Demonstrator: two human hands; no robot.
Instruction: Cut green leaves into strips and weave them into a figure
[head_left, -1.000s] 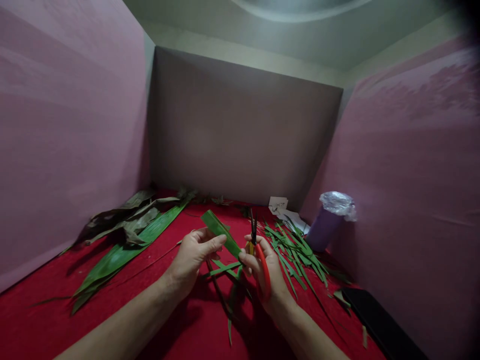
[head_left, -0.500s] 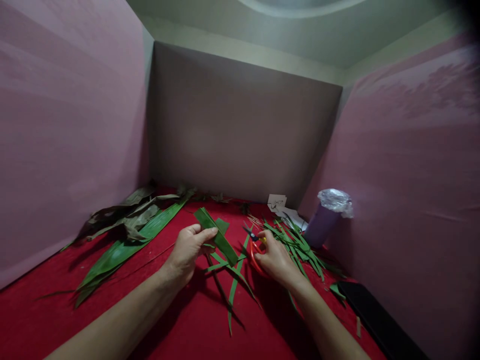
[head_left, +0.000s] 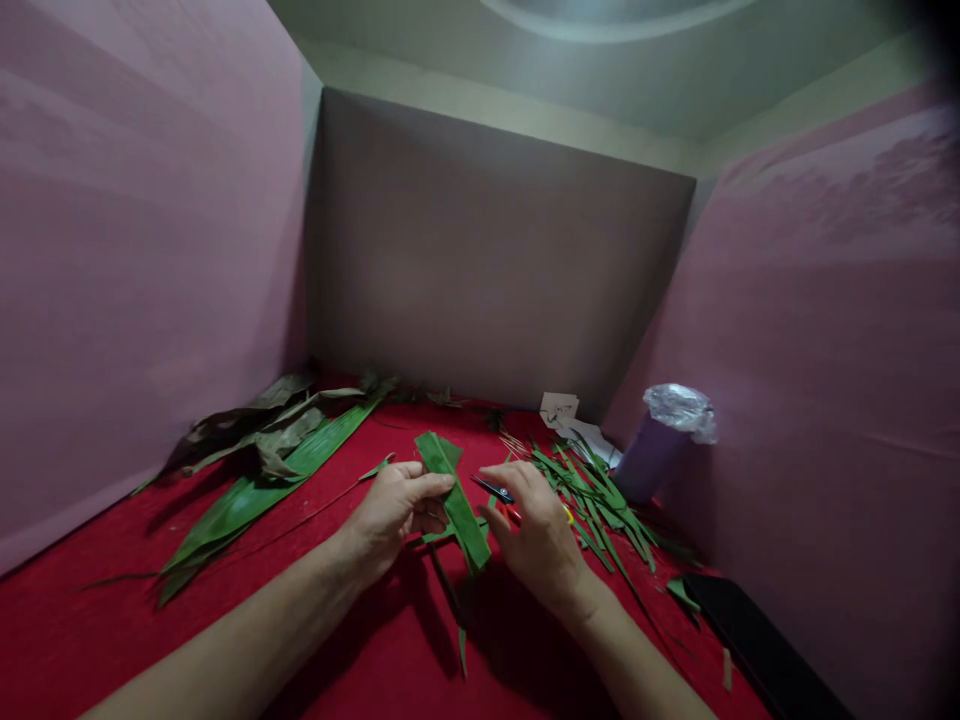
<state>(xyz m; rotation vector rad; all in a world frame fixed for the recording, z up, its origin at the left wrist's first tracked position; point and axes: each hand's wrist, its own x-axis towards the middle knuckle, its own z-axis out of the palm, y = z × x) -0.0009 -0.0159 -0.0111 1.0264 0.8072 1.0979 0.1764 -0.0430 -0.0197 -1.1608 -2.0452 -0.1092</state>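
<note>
Between the thumb and fingers of my left hand (head_left: 401, 505) is a folded piece of green leaf (head_left: 466, 520), held tilted above the red cloth. My right hand (head_left: 538, 530) is just to the right of it, the scissors (head_left: 495, 490) tucked in its grasp. Their dark blades point left toward the leaf, and bits of the red and yellow handles show around the hand. The thumb and forefinger reach out past the handles, apart from the leaf. Narrow green strips (head_left: 461, 640) lie below the folded leaf, partly hidden by it.
Long green leaves (head_left: 232, 520) and withered brown ones (head_left: 255, 430) lie at left. Cut strips (head_left: 600, 500) are heaped at right, by a purple container (head_left: 651, 455) with a crinkled clear cover. A black flat object (head_left: 750, 630) lies near the right wall. White papers (head_left: 589, 440) are behind.
The scissors have shifted within my right hand, whose fingers now stretch toward the leaf. My left hand has moved slightly right with the folded leaf, which now points more steeply downward.
</note>
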